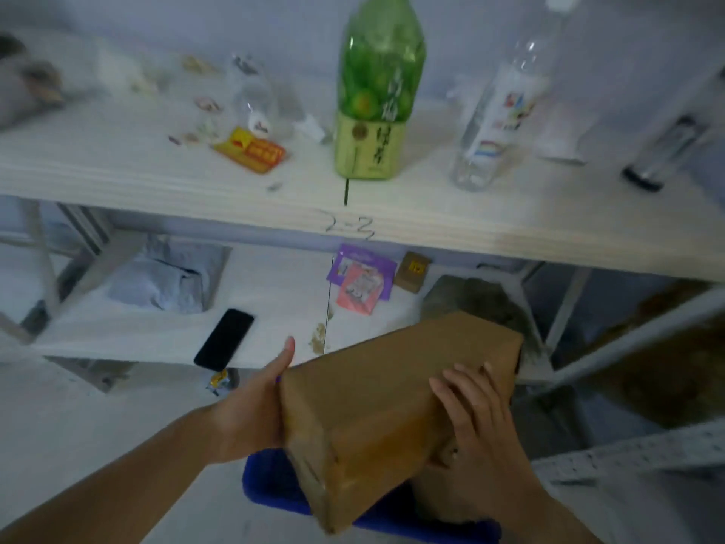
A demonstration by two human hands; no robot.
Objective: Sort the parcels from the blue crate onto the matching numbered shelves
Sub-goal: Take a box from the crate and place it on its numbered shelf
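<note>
A long brown cardboard parcel (376,402) is held tilted above the blue crate (270,492), its far end pointing toward the lower shelf (157,339). My left hand (255,406) grips its left side, thumb raised along the edge. My right hand (482,422) holds its right side with fingers spread over the top face. The upper white shelf (196,178) carries a handwritten mark "2-2" (349,227) on its front edge. Another brown parcel shows in the crate under my right hand.
On the upper shelf stand a green bottle (376,104), a clear bottle (498,111), a yellow packet (251,149) and small litter. The lower shelf holds a grey mailer bag (164,280), a black phone (224,339), pink and purple packets (359,284) and a small brown box (412,270).
</note>
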